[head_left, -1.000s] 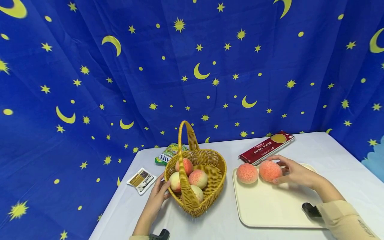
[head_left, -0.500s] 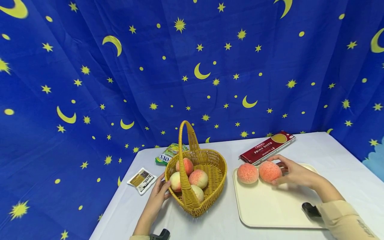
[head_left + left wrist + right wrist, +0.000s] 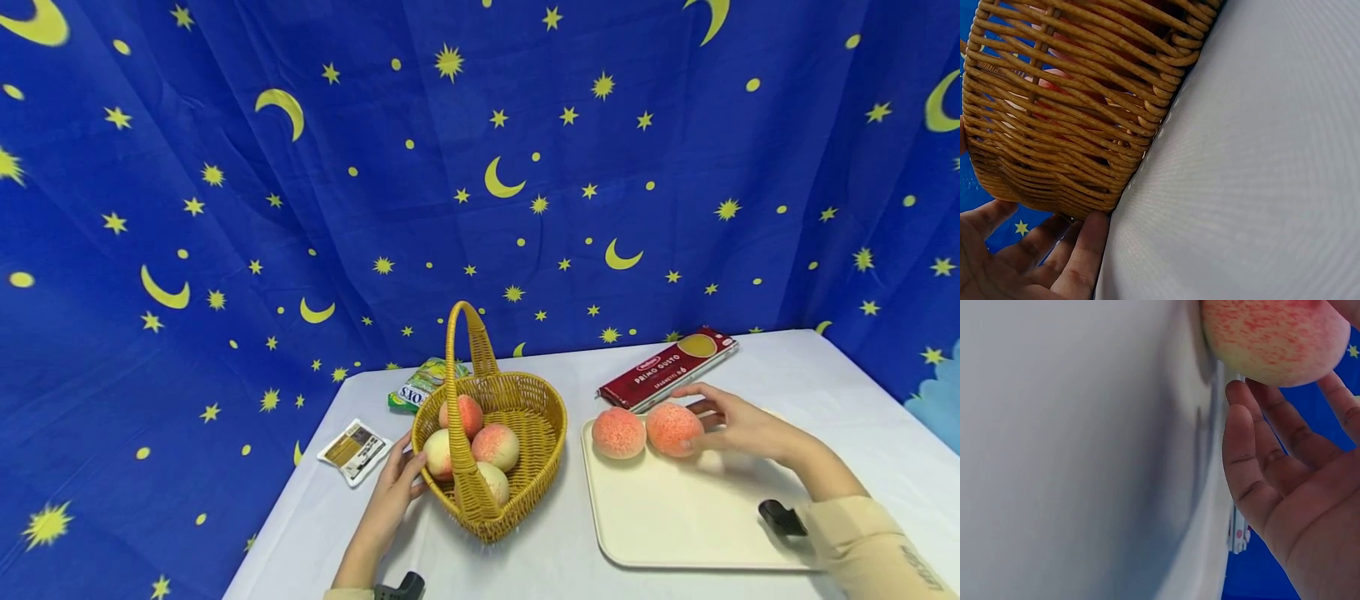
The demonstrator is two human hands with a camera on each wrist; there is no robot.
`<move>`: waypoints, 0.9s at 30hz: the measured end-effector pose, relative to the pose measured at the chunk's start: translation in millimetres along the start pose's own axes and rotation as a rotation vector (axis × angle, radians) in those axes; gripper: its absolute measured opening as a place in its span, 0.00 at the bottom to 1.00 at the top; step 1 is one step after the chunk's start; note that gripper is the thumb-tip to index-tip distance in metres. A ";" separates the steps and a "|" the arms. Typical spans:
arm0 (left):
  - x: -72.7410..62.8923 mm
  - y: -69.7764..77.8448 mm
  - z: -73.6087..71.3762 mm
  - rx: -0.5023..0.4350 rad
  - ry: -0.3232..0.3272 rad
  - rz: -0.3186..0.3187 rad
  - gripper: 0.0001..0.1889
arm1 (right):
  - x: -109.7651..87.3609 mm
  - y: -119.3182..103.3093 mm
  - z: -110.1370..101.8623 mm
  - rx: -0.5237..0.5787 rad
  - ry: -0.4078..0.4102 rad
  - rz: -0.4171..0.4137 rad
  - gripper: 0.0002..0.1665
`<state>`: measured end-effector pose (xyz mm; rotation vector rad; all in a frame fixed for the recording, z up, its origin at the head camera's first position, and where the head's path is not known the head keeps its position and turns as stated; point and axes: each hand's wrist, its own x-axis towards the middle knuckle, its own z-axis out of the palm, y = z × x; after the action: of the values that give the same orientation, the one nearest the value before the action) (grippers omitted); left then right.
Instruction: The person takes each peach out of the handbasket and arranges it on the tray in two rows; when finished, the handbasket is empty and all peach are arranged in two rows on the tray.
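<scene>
Right hand (image 3: 738,429) loose, fingers spread beside one peach (image 3: 673,429) on the tray (image 3: 675,521). Second peach (image 3: 618,433) just beside it, same tray. Left hand (image 3: 392,493), fingers relaxed, touches the basket (image 3: 536,496) left of the tray, four peaches (image 3: 497,447) inside. Spaghetti pack (image 3: 667,369) behind tray.

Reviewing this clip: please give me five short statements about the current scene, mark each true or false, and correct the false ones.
1. Four peaches lie in the basket. True.
2. The left hand rests on the tray. False: it touches the side of the basket.
3. Two peaches sit on the tray. True.
4. The spaghetti pack is inside the basket. False: it lies on the table, beyond the tray.
5. The right hand is at the right-hand peach on the tray. True.
</scene>
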<state>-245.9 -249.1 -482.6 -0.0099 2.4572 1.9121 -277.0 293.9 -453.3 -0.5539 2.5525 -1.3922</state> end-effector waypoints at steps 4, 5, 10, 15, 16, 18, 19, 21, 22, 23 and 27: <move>-0.5 0.1 -0.3 -0.001 0.002 0.000 0.38 | 2.7 -7.2 -7.0 -0.030 0.043 -0.065 0.44; -0.7 0.3 -0.4 -0.001 0.001 0.000 0.38 | 3.8 -9.6 -8.4 -0.044 0.068 -0.081 0.43; -1.5 0.9 -0.7 -0.005 -0.003 0.006 0.37 | 10.4 -26.7 -11.8 -0.079 0.180 -0.119 0.42; -2.0 1.4 -0.3 -0.002 -0.008 0.010 0.38 | 18.9 -50.7 -10.9 -0.096 0.213 -0.148 0.39; -1.8 1.4 -0.2 -0.001 -0.008 0.011 0.38 | 21.3 -56.4 -10.1 -0.100 0.214 -0.165 0.38; -1.6 1.3 -0.1 -0.002 -0.008 0.012 0.38 | 26.1 -68.9 -7.7 -0.105 0.202 -0.186 0.37; -1.5 1.1 -0.1 -0.001 -0.008 0.012 0.38 | 29.1 -75.1 -6.1 -0.104 0.193 -0.196 0.37; -1.1 0.9 -0.3 -0.001 -0.008 0.012 0.38 | 35.9 -87.2 -2.0 -0.107 0.172 -0.210 0.37; -1.0 0.8 -0.4 0.000 -0.008 0.013 0.38 | 39.4 -92.6 0.6 -0.101 0.158 -0.219 0.37; -0.9 0.7 -0.4 0.001 -0.009 0.012 0.39 | 43.0 -98.1 3.4 -0.092 0.138 -0.224 0.37; -0.4 0.6 0.2 0.000 -0.010 0.008 0.39 | 58.9 -117.0 16.3 -0.046 0.045 -0.230 0.40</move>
<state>-245.6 -248.8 -482.1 0.0093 2.4551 1.9107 -298.0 199.9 -363.0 -0.8568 2.6301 -1.4331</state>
